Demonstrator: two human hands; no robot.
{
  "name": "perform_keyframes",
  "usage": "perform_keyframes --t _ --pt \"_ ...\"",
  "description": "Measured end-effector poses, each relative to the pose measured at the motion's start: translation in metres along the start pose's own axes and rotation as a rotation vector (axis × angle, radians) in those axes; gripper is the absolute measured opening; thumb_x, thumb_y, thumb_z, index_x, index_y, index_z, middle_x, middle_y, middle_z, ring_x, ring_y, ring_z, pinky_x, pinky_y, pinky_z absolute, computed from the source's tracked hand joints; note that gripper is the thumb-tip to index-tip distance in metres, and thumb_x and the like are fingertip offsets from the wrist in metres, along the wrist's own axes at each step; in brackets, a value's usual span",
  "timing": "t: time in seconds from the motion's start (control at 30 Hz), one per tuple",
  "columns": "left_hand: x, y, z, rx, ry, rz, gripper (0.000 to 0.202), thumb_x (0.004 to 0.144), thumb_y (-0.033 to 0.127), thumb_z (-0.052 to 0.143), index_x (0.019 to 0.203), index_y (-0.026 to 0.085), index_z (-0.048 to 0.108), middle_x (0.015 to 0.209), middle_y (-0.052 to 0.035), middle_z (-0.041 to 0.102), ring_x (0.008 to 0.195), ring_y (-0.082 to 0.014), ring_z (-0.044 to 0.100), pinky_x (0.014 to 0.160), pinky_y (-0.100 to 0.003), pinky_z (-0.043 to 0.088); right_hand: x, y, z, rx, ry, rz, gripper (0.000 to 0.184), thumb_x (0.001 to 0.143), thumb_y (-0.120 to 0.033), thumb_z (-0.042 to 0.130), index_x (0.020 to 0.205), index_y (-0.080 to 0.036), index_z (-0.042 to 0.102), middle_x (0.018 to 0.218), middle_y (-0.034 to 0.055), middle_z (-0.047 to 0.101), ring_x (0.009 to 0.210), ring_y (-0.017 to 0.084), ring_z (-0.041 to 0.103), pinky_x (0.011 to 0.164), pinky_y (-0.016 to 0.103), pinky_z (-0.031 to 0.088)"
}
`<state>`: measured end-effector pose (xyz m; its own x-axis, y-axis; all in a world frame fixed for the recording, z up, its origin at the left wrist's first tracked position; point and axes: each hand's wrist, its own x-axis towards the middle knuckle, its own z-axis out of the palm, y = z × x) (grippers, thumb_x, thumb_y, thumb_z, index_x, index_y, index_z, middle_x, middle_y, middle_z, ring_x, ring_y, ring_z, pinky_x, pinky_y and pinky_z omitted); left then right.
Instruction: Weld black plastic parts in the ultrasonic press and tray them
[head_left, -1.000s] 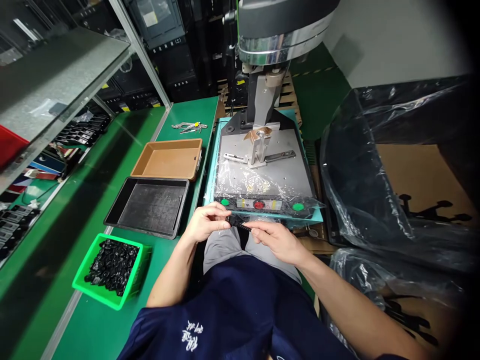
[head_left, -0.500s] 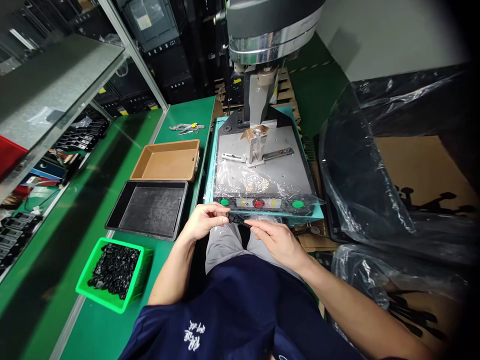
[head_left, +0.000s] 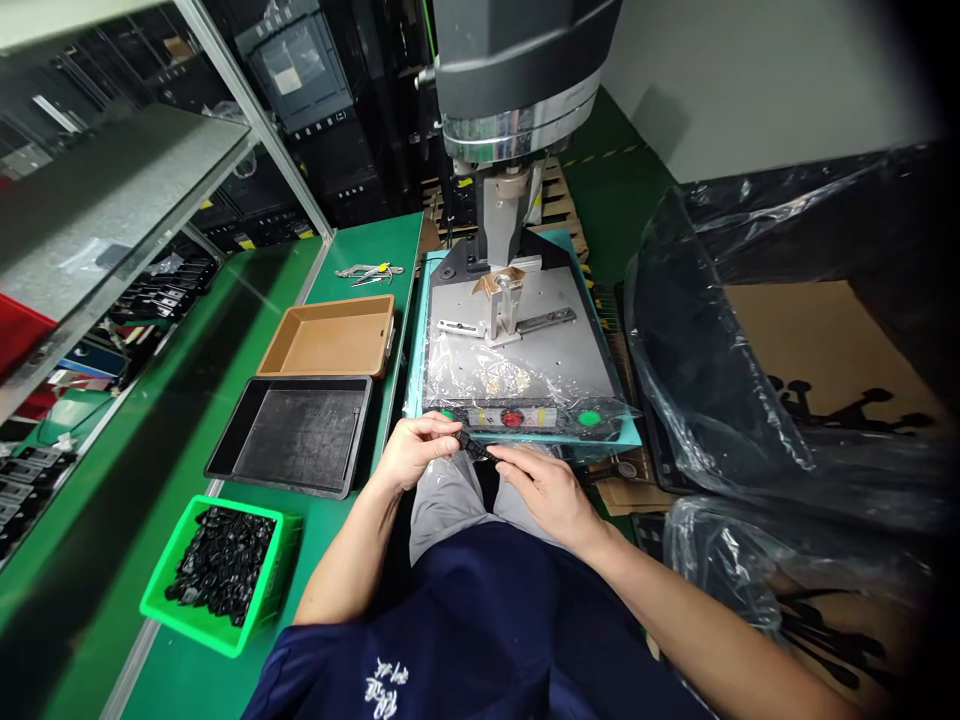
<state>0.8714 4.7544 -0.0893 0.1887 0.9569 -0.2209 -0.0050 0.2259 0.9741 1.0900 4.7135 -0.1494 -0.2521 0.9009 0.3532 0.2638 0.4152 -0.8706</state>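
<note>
Both hands meet over my lap, just in front of the press machine's control strip (head_left: pixel 517 417). My left hand (head_left: pixel 416 450) has its fingers curled round one end of a small black plastic part (head_left: pixel 474 446). My right hand (head_left: pixel 541 488) pinches the other end with thumb and fingers. The part is mostly hidden between the fingers. On the machine's metal bed (head_left: pixel 555 350), covered by clear film, stands a small metal fixture (head_left: pixel 501 295) under the press head (head_left: pixel 510 200).
A green bin (head_left: pixel 217 565) of several black parts sits at my left on the green bench (head_left: pixel 352 255). Beyond it lie a black tray (head_left: pixel 296 435) and a brown tray (head_left: pixel 330 335). Pliers (head_left: pixel 367 271) lie further back. Plastic-lined cartons (head_left: pixel 750 360) stand at the right.
The view has shifted slightly. Both hands stay together on the black part, with the fingers working it a little closer.
</note>
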Motion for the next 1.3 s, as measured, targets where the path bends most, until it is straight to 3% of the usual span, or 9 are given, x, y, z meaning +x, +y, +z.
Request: perform_keyframes --t 0.1,0.3,0.4,0.57,0.77,0.9,1.07,1.23,1.3 --pt "0.003 -0.01 0.006 0.003 0.066 0.028 0.03 0.06 0.033 0.087 0.087 0.021 0.081 0.089 -0.0044 0.066 0.061 -0.0088 0.053 0.058 -0.026 0.046 -0.001 0.003 0.003 -0.007 0.014 0.025 0.028 0.099 -0.025 0.049 0.12 -0.023 0.068 0.103 0.0069 0.072 0.09 0.02 0.069 0.078 0.031 0.057" --pt "0.009 -0.027 0.018 -0.041 0.223 0.071 0.032 0.065 0.038 0.084 0.091 0.021 0.08 0.106 -0.0087 0.07 0.084 -0.0178 0.063 0.074 -0.032 0.051 0.001 0.006 0.005 -0.351 0.228 -0.156 0.027 0.099 -0.018 0.052 0.12 -0.021 0.069 0.089 0.0075 0.073 0.082 0.02 0.068 0.08 0.031 0.053" --pt "0.013 -0.031 0.023 -0.039 0.281 0.121 0.029 0.067 0.039 0.082 0.091 0.021 0.08 0.106 -0.0089 0.072 0.095 -0.0222 0.065 0.083 -0.036 0.052 0.005 0.007 0.006 -0.274 0.241 -0.12 0.028 0.1 -0.02 0.05 0.122 -0.022 0.067 0.095 0.0079 0.072 0.086 0.02 0.068 0.081 0.032 0.054" --pt "0.014 -0.021 0.026 0.036 0.225 0.154 0.023 0.072 0.037 0.08 0.09 0.023 0.08 0.103 -0.007 0.073 0.093 -0.0214 0.066 0.087 -0.039 0.052 0.006 0.007 0.003 -0.135 0.211 -0.024 0.028 0.102 -0.025 0.047 0.122 -0.022 0.066 0.102 0.0083 0.071 0.091 0.02 0.068 0.082 0.031 0.055" --pt "0.011 0.002 0.031 0.294 0.126 0.224 0.013 0.076 0.033 0.077 0.081 0.022 0.079 0.095 -0.0079 0.073 0.094 -0.0213 0.066 0.093 -0.039 0.051 -0.002 0.008 -0.002 -0.356 0.273 -0.108 0.027 0.1 -0.02 0.051 0.122 -0.021 0.068 0.093 0.0071 0.072 0.084 0.02 0.069 0.081 0.031 0.053" --pt "0.009 -0.005 0.041 0.253 0.128 0.264 0.02 0.075 0.033 0.078 0.092 0.023 0.079 0.104 -0.0081 0.072 0.099 -0.0215 0.066 0.094 -0.04 0.052 -0.002 0.009 -0.001 -0.367 0.341 -0.117 0.028 0.099 -0.018 0.052 0.122 -0.021 0.069 0.091 0.0074 0.072 0.083 0.02 0.069 0.081 0.03 0.053" --pt "0.011 -0.013 0.046 0.151 0.074 0.259 0.036 0.071 0.036 0.081 0.105 0.023 0.075 0.12 -0.0089 0.066 0.085 -0.0188 0.07 0.088 -0.042 0.056 -0.002 0.011 -0.001 -0.344 0.391 -0.144 0.027 0.099 -0.015 0.053 0.121 -0.019 0.067 0.093 0.0071 0.072 0.084 0.019 0.069 0.079 0.029 0.052" --pt "0.03 0.006 0.043 0.257 -0.01 0.251 0.027 0.071 0.038 0.08 0.09 0.019 0.075 0.103 -0.0085 0.072 0.098 -0.0227 0.066 0.091 -0.04 0.053 0.002 0.017 -0.007 -0.393 0.425 -0.181 0.026 0.098 -0.015 0.056 0.121 -0.019 0.066 0.092 0.0059 0.071 0.082 0.018 0.068 0.077 0.029 0.052" --pt "0.039 0.01 0.049 0.229 0.019 0.215 0.029 0.072 0.039 0.079 0.091 0.018 0.073 0.095 -0.0068 0.072 0.088 -0.0193 0.066 0.083 -0.035 0.054 0.008 0.019 -0.009 -0.415 0.464 -0.195 0.022 0.097 -0.015 0.057 0.117 -0.019 0.066 0.096 0.0067 0.07 0.087 0.02 0.067 0.082 0.031 0.052"
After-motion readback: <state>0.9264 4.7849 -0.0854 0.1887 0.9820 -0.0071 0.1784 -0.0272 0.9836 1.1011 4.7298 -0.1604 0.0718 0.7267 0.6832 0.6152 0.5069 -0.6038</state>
